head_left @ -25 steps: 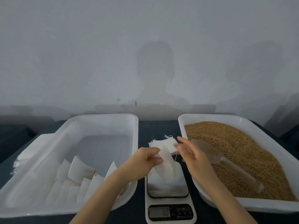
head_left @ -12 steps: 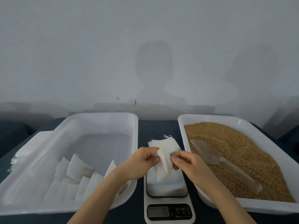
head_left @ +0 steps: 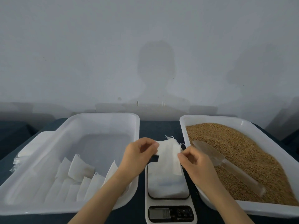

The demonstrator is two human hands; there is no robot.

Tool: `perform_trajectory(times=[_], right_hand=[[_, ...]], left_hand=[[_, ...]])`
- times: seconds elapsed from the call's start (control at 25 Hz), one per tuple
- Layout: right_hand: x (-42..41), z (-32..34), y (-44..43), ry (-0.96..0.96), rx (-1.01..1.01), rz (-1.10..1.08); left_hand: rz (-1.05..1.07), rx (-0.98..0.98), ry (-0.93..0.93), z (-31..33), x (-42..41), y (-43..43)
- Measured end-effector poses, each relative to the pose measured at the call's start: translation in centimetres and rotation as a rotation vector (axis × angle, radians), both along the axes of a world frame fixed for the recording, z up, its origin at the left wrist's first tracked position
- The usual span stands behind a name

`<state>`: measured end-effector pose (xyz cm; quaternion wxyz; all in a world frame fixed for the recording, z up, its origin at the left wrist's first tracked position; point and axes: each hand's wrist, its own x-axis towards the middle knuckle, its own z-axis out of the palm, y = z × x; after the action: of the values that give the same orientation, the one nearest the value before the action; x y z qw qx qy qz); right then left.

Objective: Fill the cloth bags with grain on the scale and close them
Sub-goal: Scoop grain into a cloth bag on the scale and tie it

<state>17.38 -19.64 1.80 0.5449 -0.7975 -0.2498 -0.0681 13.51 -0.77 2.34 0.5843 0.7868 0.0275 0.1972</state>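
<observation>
A small white cloth bag (head_left: 168, 156) hangs above the white digital scale (head_left: 168, 188), stretched between both hands. My left hand (head_left: 137, 152) pinches its left top edge and my right hand (head_left: 192, 159) pinches its right edge. Behind the bag lies a small pile of empty cloth bags (head_left: 169, 139) with loose strings. The right white tray (head_left: 242, 125) holds brown grain (head_left: 242, 154), and a clear plastic scoop (head_left: 218, 160) lies on the grain. Several filled white bags (head_left: 77, 173) stand in the left white tray (head_left: 100, 117).
A stack of flat white bags (head_left: 27, 152) lies on the dark table left of the left tray. The scale's display (head_left: 159, 213) faces me at the front edge. A grey wall stands close behind the table.
Both hands have drawn apart, spreading the bag wider above the scale. The right hand, open a second ago, now pinches the bag's right edge.
</observation>
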Motion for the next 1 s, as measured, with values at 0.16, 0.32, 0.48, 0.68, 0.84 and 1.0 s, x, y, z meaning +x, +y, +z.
perform_trajectory(times=[0.16,0.32,0.48,0.68,0.84,1.0], right_hand=[[-0.05,-0.17,-0.02,-0.004,-0.05,0.101],[0.08,-0.21,0.03,0.019,-0.087,0.172],[0.22,-0.3,0.06,0.033,-0.112,0.18],[0.3,-0.5,-0.02,0.019,-0.101,0.14],[0.34,-0.6,0.12,0.043,-0.161,0.168],[0.13,-0.44,0.09,0.061,-0.188,0.228]], left_hand=[[-0.339,0.136,0.14,-0.59,-0.51,-1.06],[-0.36,0.177,0.161,-0.64,-0.24,-0.71],[-0.357,0.235,0.178,-0.74,-0.25,-0.79],[-0.362,0.208,0.202,-0.56,-0.22,-0.76],[-0.352,0.181,0.192,-0.47,-0.28,-0.91],[-0.383,0.193,0.16,-0.32,-0.39,-0.81]])
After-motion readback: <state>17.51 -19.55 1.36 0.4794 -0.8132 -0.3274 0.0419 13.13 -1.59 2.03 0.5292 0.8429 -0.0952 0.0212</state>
